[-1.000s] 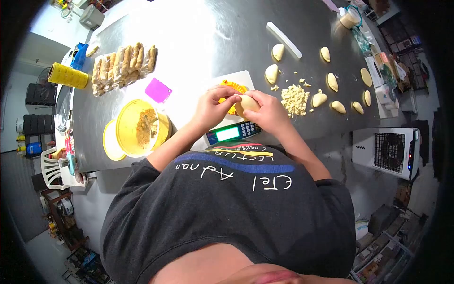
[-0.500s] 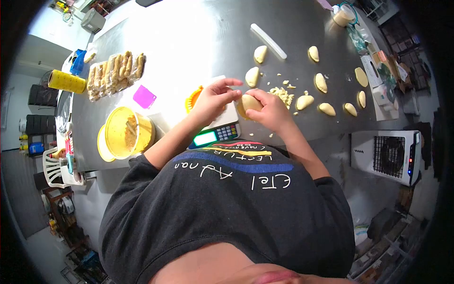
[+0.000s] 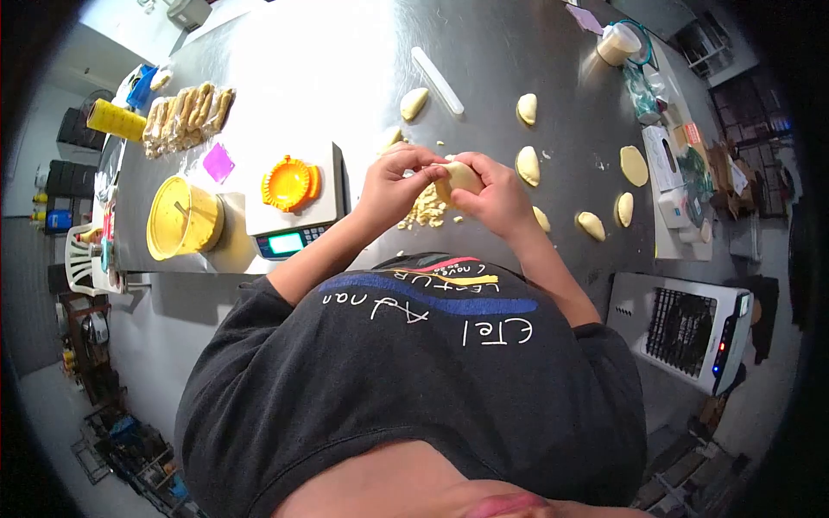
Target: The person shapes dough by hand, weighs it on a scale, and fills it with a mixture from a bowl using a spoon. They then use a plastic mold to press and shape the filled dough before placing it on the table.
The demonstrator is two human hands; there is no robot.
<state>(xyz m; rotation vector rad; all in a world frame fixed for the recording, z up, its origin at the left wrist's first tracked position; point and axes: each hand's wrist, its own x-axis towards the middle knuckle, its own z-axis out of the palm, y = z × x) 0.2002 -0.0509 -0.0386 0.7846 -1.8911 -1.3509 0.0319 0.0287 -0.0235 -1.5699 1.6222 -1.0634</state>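
Note:
In my right hand (image 3: 496, 190), at the centre of the view, a pale folded piece of dough (image 3: 462, 179) is gripped between thumb and fingers. My left hand (image 3: 400, 179) pinches the left edge of the same dough. Just below and behind the hands lies a heap of dough scraps (image 3: 425, 211). Filled half-moon pieces, such as one at the upper right (image 3: 527, 109) and one above my left hand (image 3: 414, 104), rest on the metal table (image 3: 484, 52). To the left, an orange dough mould (image 3: 290, 184) sits on the scale (image 3: 324, 203).
A yellow tub (image 3: 183, 217) with a utensil, a purple scraper (image 3: 218, 163) and bagged sticks (image 3: 188, 119) are at left. A white rolling pin (image 3: 438, 80) lies beyond my hands. A flat dough round (image 3: 633, 166) and a lidded container (image 3: 619, 44) are at right.
The view has turned and shifted rightward, so the table items appear farther left. My left hand has come closer to my right and now pinches the dough. The mould and scale show fully.

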